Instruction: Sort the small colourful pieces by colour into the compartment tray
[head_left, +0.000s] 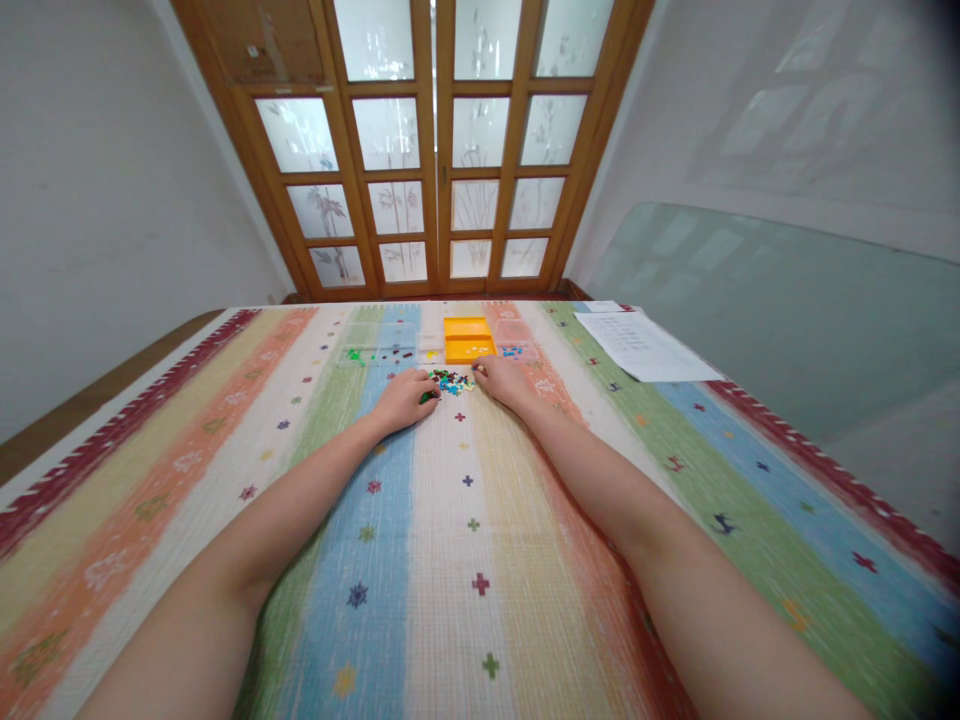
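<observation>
A small heap of tiny coloured pieces, blue, green, dark red and pale ones, lies on the striped cloth between my hands. My left hand rests at the heap's left edge, its fingers curled in, with dark green pieces by the fingertips. At the right edge is my right hand, thumb and fingers drawn together near the pieces. Whatever either hand may hold is too small to make out. Just behind the heap stands an orange box with some whitish pieces in its front part.
Left of the orange box, a clear box holds green pieces and dark red pieces. Blue pieces sit in a clear container to its right. Paper sheets lie at the far right on the patterned tablecloth.
</observation>
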